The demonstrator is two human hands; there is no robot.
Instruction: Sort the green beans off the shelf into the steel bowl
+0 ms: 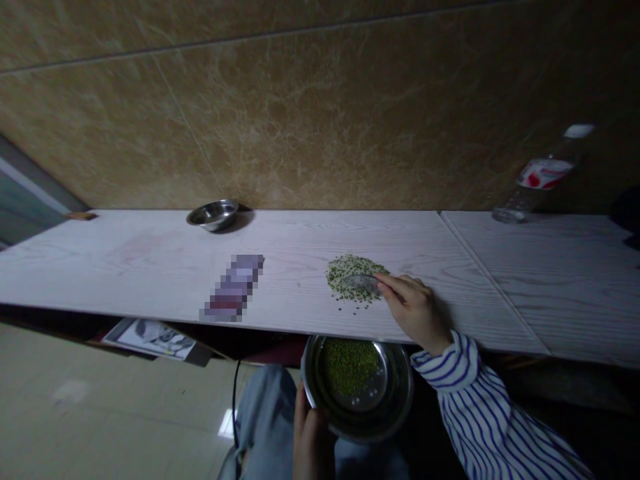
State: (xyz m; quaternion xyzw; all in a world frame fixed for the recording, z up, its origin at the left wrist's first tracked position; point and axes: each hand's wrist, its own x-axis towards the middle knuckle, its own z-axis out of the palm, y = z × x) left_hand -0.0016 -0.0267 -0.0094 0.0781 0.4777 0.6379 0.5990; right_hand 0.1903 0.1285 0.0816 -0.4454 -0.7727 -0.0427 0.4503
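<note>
Small green beans (pixel 345 267) lie spread in a loose patch on the white wood-grain counter (pixel 295 233). Over this patch, my right hand (pixel 413 310) pinches a flat, grey, oval piece (pixel 364 284) whose kind I cannot make out. Below the counter's front edge, a large steel bowl (pixel 397 400) is held at my lap, with many more green beans (pixel 350 363) inside. My left hand (pixel 313 433) grips its left rim, thumb up along the side; the other fingers are hidden.
A small steel bowl (pixel 214 217) sits near the tiled wall (pixel 300 120). Left of the beans lies a blurred-out flat rectangular object (pixel 234 288). At the right stands a clear plastic bottle (pixel 543 177). Under the counter is an open drawer or box (pixel 155 339).
</note>
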